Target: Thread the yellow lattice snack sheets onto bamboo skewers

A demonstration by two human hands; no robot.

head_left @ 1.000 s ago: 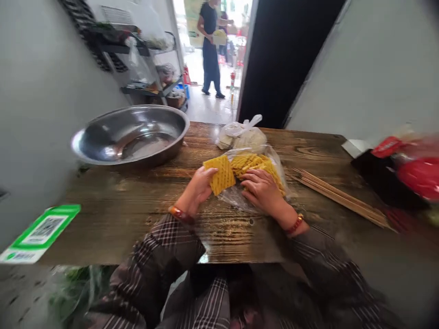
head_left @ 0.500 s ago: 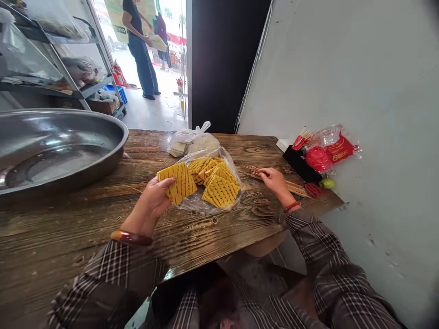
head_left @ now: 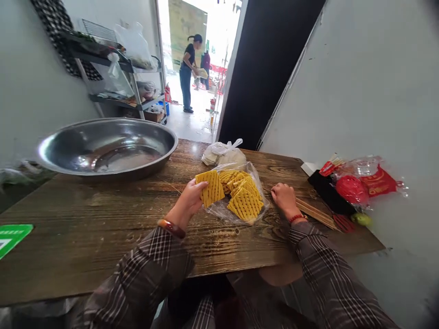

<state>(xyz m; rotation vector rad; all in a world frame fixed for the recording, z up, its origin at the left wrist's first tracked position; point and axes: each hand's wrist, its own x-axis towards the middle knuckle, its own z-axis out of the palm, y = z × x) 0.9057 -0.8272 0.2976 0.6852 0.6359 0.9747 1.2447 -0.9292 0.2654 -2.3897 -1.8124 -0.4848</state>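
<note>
With my left hand [head_left: 189,199] I hold a yellow slashed square [head_left: 211,188] by its left edge, and a light, flat pinch seems best here: the slashes look like weak lines, so squeezing or bending across them could tear it. I judge a lift clear of the loose plastic safer than a drag over it. My right hand [head_left: 285,199] is down on the thin wooden sticks [head_left: 317,214]; drawing one out lengthwise, with little sideways push, should leave the bundle neat.

The left thumb lies on the face of the square and the other fingers go behind it, so thumb and fingers are closed on it. Most of the square juts out to the right of them, tilted up above the near left side of the open clear bag [head_left: 219,213]. I cannot tell whether it is a single layer.

The right fingers are curled together over the far left part of the bundle; their tips are hidden, so I cannot tell whether they pinch a stick. The sticks run from under that hand toward the near right, beside the black box [head_left: 329,196]. Between my hands lie the other yellow squares [head_left: 246,203], overlapping on the open bag, with a knotted white bag [head_left: 231,156] just beyond on the wooden table [head_left: 103,237].
</note>
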